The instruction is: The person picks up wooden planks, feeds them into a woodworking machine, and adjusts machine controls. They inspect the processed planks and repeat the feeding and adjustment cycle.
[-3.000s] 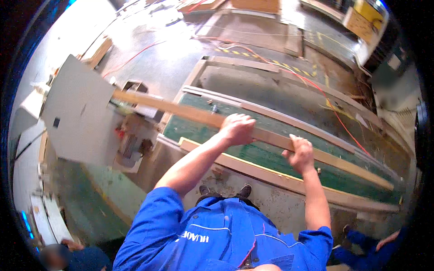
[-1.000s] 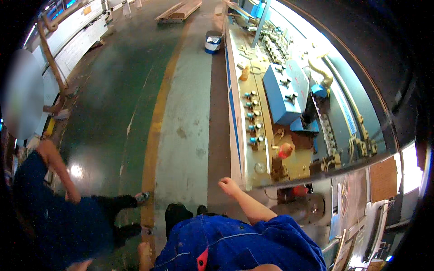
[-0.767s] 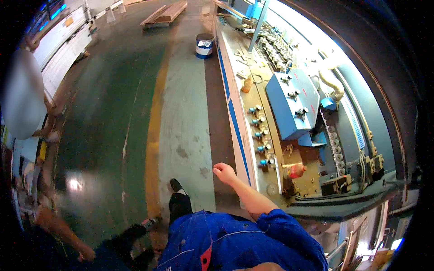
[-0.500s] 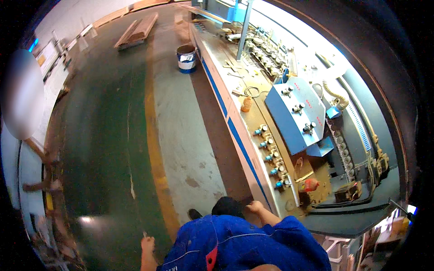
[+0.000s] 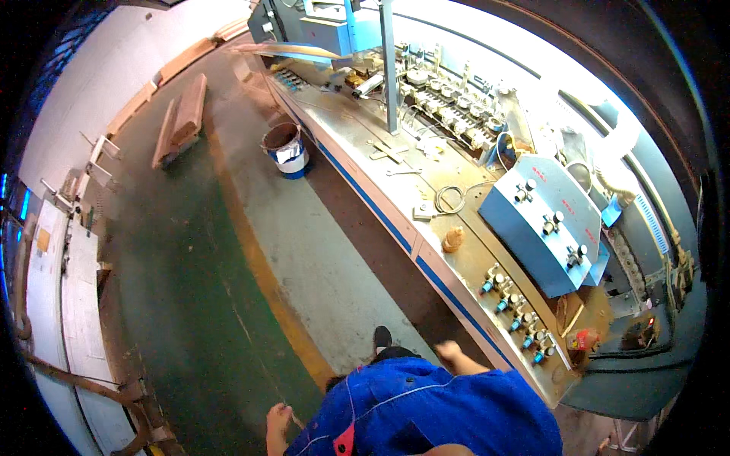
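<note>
Low in the picture, my left hand (image 5: pixel 279 419) hangs over the green floor (image 5: pixel 205 342) with its fingers curled in. A thin pale sliver shows beside it, too small to name. On the other side of my blue work jacket (image 5: pixel 433 403), my right hand (image 5: pixel 449 351) is loosely closed, slightly blurred, and nothing shows in it. It is nearest to the pink and blue side of the long machine (image 5: pixel 456 300), apart from it. Neither hand touches the machine. One dark shoe (image 5: pixel 382 337) is on the grey floor strip.
A blue and white bucket (image 5: pixel 289 156) stands beside the machine. On the machine bed are a wrench (image 5: pixel 404 172), a coiled cable (image 5: pixel 449 200), an orange-brown bottle (image 5: pixel 453 239) and a blue box with knobs (image 5: pixel 532 228). Stacked boards (image 5: pixel 182 118) lie farther left; a white bench (image 5: pixel 47 266) lines the left edge.
The view has turned right and moved forward, so the bucket and machine appear nearer. A blurred shape at the left edge is gone from view. Both hands have swung a little.
</note>
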Demonstrator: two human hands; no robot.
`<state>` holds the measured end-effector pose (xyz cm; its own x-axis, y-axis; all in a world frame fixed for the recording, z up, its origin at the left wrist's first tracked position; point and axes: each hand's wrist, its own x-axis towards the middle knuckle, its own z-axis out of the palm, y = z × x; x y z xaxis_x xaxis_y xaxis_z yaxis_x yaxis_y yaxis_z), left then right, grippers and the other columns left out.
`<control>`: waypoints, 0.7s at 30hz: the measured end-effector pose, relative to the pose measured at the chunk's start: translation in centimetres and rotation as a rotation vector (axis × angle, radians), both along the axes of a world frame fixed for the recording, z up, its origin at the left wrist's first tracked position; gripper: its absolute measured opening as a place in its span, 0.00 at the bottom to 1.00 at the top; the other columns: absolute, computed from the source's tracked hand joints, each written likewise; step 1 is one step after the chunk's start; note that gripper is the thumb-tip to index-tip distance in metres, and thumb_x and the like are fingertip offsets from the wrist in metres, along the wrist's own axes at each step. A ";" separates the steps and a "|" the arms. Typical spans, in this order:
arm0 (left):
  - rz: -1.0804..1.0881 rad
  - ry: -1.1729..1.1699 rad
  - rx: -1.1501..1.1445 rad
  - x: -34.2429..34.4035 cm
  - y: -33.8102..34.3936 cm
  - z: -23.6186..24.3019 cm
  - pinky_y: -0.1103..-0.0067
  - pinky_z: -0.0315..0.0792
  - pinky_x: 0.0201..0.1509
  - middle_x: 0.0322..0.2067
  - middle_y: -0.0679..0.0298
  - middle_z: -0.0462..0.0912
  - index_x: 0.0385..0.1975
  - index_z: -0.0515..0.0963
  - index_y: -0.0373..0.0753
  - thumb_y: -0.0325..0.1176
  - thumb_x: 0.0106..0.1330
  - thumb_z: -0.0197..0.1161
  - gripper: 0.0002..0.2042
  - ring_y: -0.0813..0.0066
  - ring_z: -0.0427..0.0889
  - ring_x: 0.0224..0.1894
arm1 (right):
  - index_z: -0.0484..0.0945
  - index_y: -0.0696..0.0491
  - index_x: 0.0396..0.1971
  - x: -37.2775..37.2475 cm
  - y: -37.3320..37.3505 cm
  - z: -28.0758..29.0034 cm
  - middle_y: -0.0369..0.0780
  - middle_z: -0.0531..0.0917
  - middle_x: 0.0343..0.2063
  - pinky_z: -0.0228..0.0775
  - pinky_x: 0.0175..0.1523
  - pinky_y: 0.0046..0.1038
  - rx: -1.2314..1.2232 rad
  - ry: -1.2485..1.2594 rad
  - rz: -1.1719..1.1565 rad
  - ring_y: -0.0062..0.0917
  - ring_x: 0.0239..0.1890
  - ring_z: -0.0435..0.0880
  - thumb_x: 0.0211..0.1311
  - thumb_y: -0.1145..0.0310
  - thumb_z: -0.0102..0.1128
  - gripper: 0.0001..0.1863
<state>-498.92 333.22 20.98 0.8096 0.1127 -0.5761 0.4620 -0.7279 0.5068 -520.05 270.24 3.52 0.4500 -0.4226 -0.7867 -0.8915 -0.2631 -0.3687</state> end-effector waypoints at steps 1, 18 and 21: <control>-0.148 0.211 -0.029 2.4 -1.7 -1.4 0.68 0.78 0.51 0.44 0.53 0.87 0.50 0.81 0.30 0.42 0.64 0.68 0.21 0.63 0.85 0.48 | 0.87 0.55 0.34 4.0 -2.4 -0.9 0.52 0.87 0.34 0.76 0.48 0.44 -0.180 -0.148 0.099 0.45 0.42 0.86 0.60 0.48 0.54 0.25; -0.296 0.258 -0.029 61.9 -11.5 -2.5 0.63 0.72 0.38 0.26 0.60 0.80 0.29 0.80 0.36 0.41 0.67 0.62 0.13 0.64 0.78 0.31 | 0.88 0.54 0.35 56.3 -9.2 16.1 0.47 0.88 0.34 0.79 0.51 0.35 -0.183 -0.346 -0.500 0.37 0.40 0.88 0.53 0.59 0.66 0.15; -0.623 -0.125 0.146 77.9 -22.2 1.5 0.64 0.74 0.44 0.30 0.56 0.83 0.35 0.81 0.34 0.37 0.65 0.63 0.11 0.61 0.82 0.37 | 0.87 0.56 0.33 56.5 -11.6 16.4 0.44 0.88 0.31 0.80 0.45 0.34 -0.206 -0.392 -0.655 0.31 0.34 0.88 0.58 0.64 0.64 0.11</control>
<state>-420.98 311.02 22.50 0.8088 -0.3290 -0.4875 -0.1246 -0.9059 0.4047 -463.57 258.67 19.96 0.2877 -0.8175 -0.4989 -0.7038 0.1728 -0.6891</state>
